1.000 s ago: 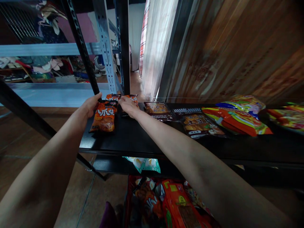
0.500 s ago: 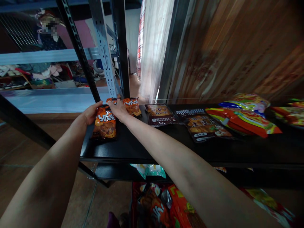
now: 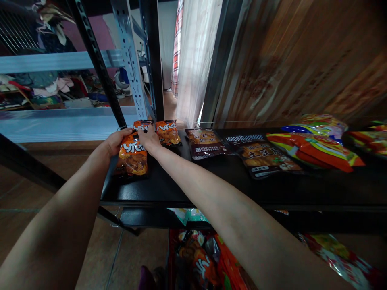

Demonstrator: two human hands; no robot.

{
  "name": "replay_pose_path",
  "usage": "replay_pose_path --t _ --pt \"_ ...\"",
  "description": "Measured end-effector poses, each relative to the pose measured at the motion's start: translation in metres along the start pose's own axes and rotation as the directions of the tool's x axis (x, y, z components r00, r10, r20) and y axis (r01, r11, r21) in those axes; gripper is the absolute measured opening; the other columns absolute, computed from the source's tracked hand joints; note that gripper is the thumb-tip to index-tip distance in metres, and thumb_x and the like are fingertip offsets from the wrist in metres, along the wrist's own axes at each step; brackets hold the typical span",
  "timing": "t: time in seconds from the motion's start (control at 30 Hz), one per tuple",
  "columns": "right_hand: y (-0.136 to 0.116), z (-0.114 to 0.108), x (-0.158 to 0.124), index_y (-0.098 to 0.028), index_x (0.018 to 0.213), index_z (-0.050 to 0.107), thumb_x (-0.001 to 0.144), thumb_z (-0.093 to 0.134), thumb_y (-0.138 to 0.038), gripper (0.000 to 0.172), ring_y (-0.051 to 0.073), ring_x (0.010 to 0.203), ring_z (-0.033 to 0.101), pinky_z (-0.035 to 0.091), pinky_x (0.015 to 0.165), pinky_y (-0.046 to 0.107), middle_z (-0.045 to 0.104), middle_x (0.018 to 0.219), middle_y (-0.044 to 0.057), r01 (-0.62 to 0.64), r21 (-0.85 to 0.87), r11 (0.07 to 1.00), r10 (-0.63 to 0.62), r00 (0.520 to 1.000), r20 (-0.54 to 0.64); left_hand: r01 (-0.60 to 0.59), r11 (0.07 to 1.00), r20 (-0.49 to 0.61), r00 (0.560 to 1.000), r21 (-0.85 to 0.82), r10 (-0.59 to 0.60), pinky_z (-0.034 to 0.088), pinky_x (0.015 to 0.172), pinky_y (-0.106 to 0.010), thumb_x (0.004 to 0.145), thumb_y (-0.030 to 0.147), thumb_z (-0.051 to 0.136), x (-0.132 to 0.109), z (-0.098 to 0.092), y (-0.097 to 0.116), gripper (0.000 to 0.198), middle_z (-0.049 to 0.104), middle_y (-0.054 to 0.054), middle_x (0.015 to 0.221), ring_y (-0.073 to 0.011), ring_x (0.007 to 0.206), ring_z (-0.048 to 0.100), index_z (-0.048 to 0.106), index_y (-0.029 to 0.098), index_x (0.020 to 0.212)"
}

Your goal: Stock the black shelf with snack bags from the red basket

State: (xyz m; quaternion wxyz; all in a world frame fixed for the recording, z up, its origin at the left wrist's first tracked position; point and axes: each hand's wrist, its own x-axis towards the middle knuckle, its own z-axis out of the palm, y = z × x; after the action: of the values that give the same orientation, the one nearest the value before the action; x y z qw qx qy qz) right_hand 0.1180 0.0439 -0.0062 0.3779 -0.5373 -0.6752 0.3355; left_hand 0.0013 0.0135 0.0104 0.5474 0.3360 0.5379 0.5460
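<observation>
An orange and black snack bag (image 3: 133, 159) lies at the left end of the black shelf (image 3: 178, 185). My left hand (image 3: 117, 141) grips its upper left edge, fingers partly hidden behind the bag. At the upper right corner of that same bag is my right hand (image 3: 149, 139), its fingers closed against it. Just behind and to the right are two matching orange bags, one small part showing at the back (image 3: 142, 125) and the other beside my right hand (image 3: 168, 132).
Two brown potato-snack packs (image 3: 207, 144) and puffy red-yellow bags (image 3: 314, 151) lie further right on the shelf. A red crate (image 3: 171, 257) with snack bags stands below. Metal posts (image 3: 152, 60) rise behind the left end; a wooden panel (image 3: 287, 60) backs the right.
The view has shifted slightly. Both hands stay at the top of the front orange bag, which has hardly moved on the shelf.
</observation>
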Motion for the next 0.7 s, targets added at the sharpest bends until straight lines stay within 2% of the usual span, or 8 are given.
replay_pose_path --t 0.1,0.37,0.7 --pt "-0.0008 -0.0007 -0.0009 -0.016 0.125 0.044 0.087 0.042 -0.038 0.045 0.026 0.115 0.055 0.043 0.097 0.035 0.057 0.124 0.012 -0.03 0.024 0.999 0.03 1.0 0.006 -0.013 1.0 -0.005 1.0 0.023 0.013 0.057 0.058 -0.035 0.074 0.01 0.053 0.0001 0.0004 0.0007 0.032 0.07 -0.007 0.072 -0.0216 0.059 0.067 0.063 0.015 0.105" --pt "0.0001 0.0004 -0.0028 -0.013 0.127 0.046 0.085 0.042 -0.035 0.047 0.027 0.119 0.053 0.04 0.102 0.037 0.056 0.129 0.014 -0.041 0.043 0.998 0.04 0.999 0.019 -0.039 0.998 -0.102 0.994 0.041 0.043 0.058 0.057 -0.033 0.071 0.006 0.055 -0.0013 0.0045 0.0021 0.036 0.07 -0.005 0.074 -0.0205 0.059 0.067 0.063 0.016 0.106" --pt "0.0016 0.006 -0.0036 -0.013 0.124 0.05 0.086 0.042 -0.036 0.046 0.027 0.119 0.053 0.04 0.102 0.035 0.057 0.129 0.015 -0.043 0.04 0.998 0.043 0.999 0.001 -0.006 0.999 -0.148 0.989 0.048 0.013 0.058 0.057 -0.033 0.07 0.001 0.054 -0.0015 0.0047 0.0013 0.044 0.069 -0.005 0.07 -0.0193 0.055 0.066 0.062 0.015 0.112"
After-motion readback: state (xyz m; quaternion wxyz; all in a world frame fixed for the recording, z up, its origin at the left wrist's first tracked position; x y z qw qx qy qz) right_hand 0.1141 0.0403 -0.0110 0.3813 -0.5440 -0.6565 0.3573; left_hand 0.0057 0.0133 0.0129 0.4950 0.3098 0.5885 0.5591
